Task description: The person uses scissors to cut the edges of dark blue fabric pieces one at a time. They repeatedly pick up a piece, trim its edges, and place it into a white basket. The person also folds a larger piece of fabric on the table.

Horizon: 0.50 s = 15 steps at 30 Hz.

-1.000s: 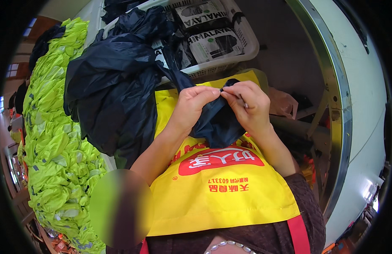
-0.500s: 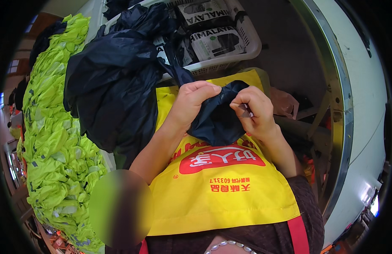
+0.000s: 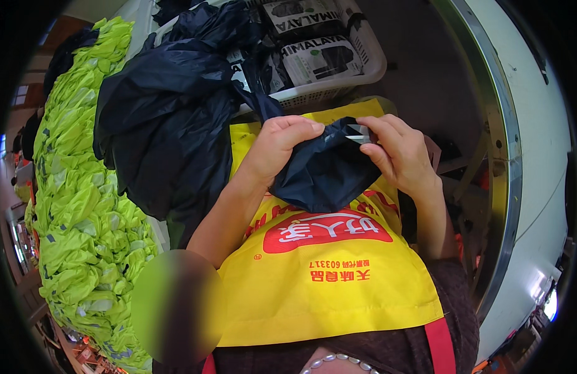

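Note:
Dark navy thin fabric point(image 3: 329, 171) is stretched between my two hands above my yellow apron. My left hand point(image 3: 273, 149) is closed, pinching the fabric's upper edge between thumb and fingers. In my right hand point(image 3: 404, 153) is a small pair of thread snips point(image 3: 358, 134), its pointed metal blades apart and at the fabric's right upper edge. Most of the snips' handle is hidden by my fingers. From my left hand the same dark cloth seems to run on into a large bunched garment point(image 3: 170, 118) at the left.
A white plastic basket point(image 3: 373, 68) at the back holds printed packages point(image 3: 320, 59) and dark fabric. Along the left lies a long heap of bright yellow-green garments point(image 3: 89, 230). A metal-edged pale table point(image 3: 541, 156) curves down the right side.
My right hand has moved slightly right and turned, so the snips' blades now show pointing left at the fabric. The hanging fabric has spread rightward. My left hand stays nearly in place.

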Tool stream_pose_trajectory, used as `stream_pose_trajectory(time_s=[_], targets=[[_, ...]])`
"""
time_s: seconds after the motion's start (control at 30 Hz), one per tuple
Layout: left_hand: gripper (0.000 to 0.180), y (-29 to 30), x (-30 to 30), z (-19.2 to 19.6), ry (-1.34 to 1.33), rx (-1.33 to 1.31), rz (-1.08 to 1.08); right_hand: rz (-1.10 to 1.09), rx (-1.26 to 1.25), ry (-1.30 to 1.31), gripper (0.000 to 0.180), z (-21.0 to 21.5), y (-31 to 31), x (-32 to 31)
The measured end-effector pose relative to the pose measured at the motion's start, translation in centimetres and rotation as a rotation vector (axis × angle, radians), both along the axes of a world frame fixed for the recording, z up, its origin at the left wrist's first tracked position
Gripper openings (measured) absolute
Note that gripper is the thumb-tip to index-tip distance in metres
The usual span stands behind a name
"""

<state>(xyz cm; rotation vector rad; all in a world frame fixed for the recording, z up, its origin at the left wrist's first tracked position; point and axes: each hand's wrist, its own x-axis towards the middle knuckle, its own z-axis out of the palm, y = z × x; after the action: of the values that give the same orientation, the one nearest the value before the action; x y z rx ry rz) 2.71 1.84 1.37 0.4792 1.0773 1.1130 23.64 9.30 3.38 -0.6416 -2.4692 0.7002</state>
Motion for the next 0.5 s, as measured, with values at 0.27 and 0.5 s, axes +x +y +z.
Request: stream_pose_trajectory(time_s=[0.27, 0.5], targets=[[0.016, 0.1, 0.0, 0.0, -0.010, 0.027, -0.031, 0.068, 0.169, 0.015, 0.031, -1.5, 0.7, -0.8], [0.016, 0.2, 0.4, -0.4, -0.028, 0.039, -0.044, 0.078, 0.159, 0.015, 0.027, -1.8, 0.5, -1.3]])
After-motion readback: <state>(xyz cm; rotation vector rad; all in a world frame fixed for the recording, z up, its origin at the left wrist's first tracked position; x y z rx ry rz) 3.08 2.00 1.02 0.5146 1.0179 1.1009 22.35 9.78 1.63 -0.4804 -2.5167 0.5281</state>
